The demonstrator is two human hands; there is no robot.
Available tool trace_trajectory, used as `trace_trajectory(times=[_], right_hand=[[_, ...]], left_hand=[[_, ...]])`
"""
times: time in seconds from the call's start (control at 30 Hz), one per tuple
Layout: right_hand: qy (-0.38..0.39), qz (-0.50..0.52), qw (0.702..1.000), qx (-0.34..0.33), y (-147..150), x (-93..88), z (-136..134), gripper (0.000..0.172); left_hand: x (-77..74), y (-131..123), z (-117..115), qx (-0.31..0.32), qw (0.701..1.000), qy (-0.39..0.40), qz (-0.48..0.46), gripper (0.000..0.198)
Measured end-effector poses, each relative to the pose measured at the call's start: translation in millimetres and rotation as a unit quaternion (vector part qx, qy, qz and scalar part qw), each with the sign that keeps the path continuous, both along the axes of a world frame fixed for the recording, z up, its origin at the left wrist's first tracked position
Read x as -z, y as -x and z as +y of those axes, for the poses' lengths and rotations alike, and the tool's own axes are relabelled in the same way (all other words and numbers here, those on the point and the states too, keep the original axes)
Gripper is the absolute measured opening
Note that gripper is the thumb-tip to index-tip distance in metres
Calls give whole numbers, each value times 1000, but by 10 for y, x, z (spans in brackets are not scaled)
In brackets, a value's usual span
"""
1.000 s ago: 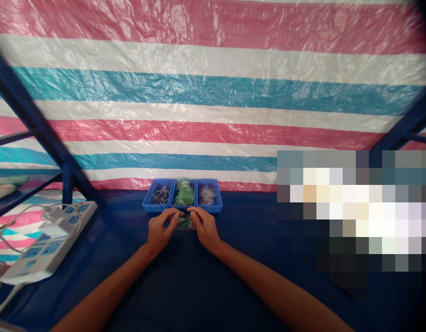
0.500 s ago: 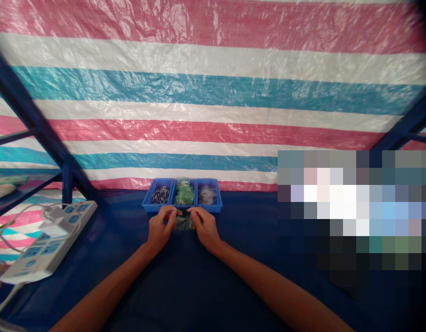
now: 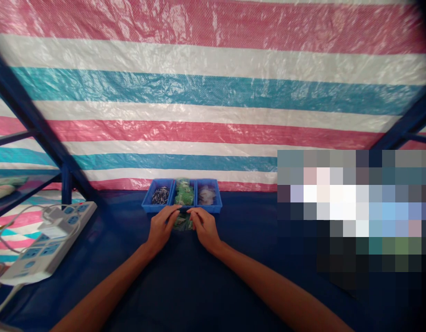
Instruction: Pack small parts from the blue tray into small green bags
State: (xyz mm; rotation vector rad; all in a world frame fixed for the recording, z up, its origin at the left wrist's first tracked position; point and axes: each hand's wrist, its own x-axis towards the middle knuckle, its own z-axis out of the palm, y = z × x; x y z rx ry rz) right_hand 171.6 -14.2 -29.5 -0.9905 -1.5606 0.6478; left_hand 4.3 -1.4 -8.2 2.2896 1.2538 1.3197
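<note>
Between my two hands is a small clear plastic bag point(image 3: 183, 223) with a greenish tint; what it holds is too dark to make out. My left hand point(image 3: 162, 226) pinches its upper left edge with thumb and forefinger. On the other side my right hand point(image 3: 204, 227) closes its fingertips at the upper right edge. Just beyond the fingers stands a row of blue bins. The left bin point(image 3: 145, 201) holds many thin, dark and silvery pieces. Green packets point(image 3: 184, 193) fill the middle one, and whitish clear plastic pieces point(image 3: 206, 195) lie in the right bin point(image 3: 219, 201).
A white power strip point(image 3: 57, 258) with a plugged-in adapter point(image 3: 56, 226) and cables lies at the left of the dark blue table point(image 3: 185, 286). Behind hangs a striped plastic sheet point(image 3: 213, 92) between blue frame bars point(image 3: 33, 115). The right side is pixelated.
My left fingertips have shifted slightly up and inward along the bag's top edge. My right hand and the bins have stayed nearly in place.
</note>
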Motion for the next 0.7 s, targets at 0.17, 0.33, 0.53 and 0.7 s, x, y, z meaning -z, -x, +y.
trace_trajectory(times=[0.17,0.33,0.53,0.7], right_hand=[[-1,11,1000,15,0,2,-2,28],[-10,15,999,31,1,14,-3,27],[-19,0,1000,14,7,-3,-7,21],[-27,-20,999,-10,6,-16,-18,17]], left_hand=[[-14,1,16,12,1000,-27,4,19],[33,25,33,-9,1000,-6,-16,17],[31,25,16,-20,998,27,-43,25],[26,22,3,-14,998,42,-39,22]])
